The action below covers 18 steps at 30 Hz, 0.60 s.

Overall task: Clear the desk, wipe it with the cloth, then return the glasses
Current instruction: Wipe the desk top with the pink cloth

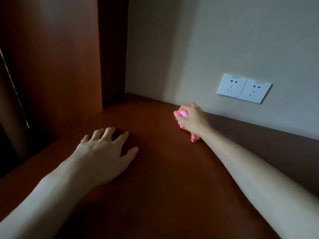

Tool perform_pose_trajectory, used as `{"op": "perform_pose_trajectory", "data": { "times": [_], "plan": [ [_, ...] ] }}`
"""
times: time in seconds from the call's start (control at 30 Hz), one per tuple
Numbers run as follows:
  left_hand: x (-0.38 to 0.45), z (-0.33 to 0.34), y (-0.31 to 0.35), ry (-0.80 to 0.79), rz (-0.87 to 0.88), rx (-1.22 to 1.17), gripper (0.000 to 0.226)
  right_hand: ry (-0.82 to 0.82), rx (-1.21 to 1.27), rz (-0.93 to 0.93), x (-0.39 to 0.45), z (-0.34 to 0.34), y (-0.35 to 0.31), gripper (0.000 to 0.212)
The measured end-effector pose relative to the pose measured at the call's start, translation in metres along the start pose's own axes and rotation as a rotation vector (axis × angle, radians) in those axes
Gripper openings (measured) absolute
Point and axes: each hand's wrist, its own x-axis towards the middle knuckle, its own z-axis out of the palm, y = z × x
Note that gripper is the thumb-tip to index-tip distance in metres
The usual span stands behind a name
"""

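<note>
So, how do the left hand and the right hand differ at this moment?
The left hand lies spread with straight fingers on the desk; the right hand is curled round the pink cloth. The left is nearer the camera; the right is at the back wall, below the sockets. Both are bare and on the desk.

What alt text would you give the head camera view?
A right hand grips a bunched pink cloth on a brown desk near the wall, below two white sockets. The left hand rests beside it, fingers spread.
</note>
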Motion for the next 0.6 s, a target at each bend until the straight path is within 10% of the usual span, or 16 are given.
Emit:
{"op": "perform_pose_trajectory", "data": {
  "times": [0.27, 0.6],
  "plan": [
    [0.001, -0.003, -0.006, -0.076, 0.026, 0.076, 0.077, 0.009, -0.130, 0.143, 0.076, 0.037, 0.023, 0.017],
    [-0.004, -0.006, -0.001, -0.044, 0.004, -0.033, 0.075, -0.100, 0.123, -0.172, -0.076, -0.035, -0.027, 0.022]
  ]
}}
